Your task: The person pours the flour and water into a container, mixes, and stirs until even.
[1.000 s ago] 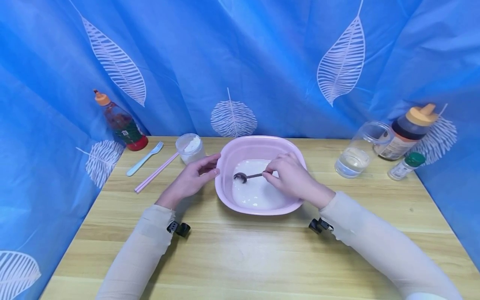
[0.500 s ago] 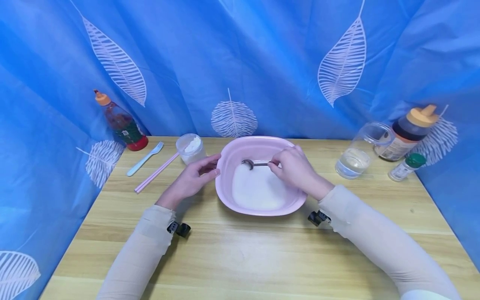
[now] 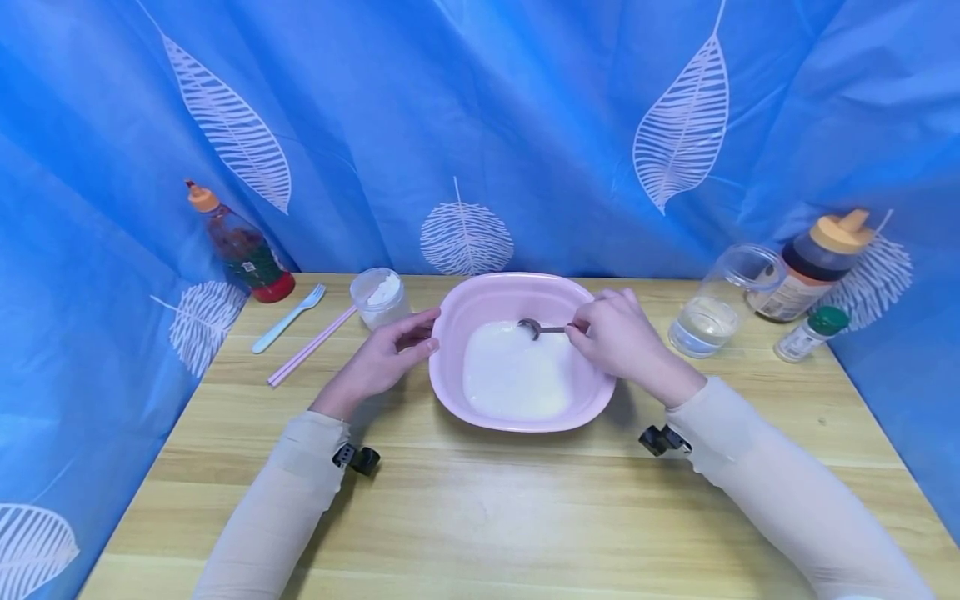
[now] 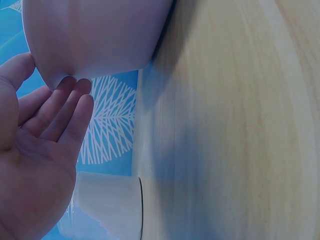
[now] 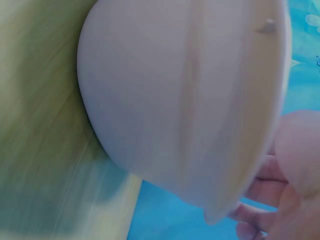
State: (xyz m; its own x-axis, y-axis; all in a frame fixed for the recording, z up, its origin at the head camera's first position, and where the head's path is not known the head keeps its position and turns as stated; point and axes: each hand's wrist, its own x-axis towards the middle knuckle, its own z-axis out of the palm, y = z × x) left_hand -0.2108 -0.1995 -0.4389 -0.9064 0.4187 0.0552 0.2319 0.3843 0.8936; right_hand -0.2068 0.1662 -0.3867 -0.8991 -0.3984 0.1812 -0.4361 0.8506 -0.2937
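Observation:
A pink basin (image 3: pixel 525 423) stands mid-table with milky white liquid (image 3: pixel 517 379) in its bottom. My left hand (image 3: pixel 385 357) holds its left rim, thumb and fingertips against the edge; the left wrist view shows fingertips on the basin's outer wall (image 4: pixel 100 35). Over the right side, my right hand (image 3: pixel 621 335) pinches the handle of a dark spoon (image 3: pixel 552 329), whose bowl is at the liquid near the far wall. The right wrist view shows part of that hand (image 5: pixel 295 185) beyond the basin rim, with the spoon hidden.
Left of the basin are a jar of white powder (image 3: pixel 381 304), pink chopsticks (image 3: pixel 311 347), a light-blue fork (image 3: pixel 287 320) and a red sauce bottle (image 3: pixel 243 250). At right stand a cup of water (image 3: pixel 705 321), a dark sauce bottle (image 3: pixel 813 267) and a green-capped shaker (image 3: pixel 810 335).
The spoon has moved from the left part of the liquid toward the far wall, then right, along with my right hand. My left hand and the basin stay almost still.

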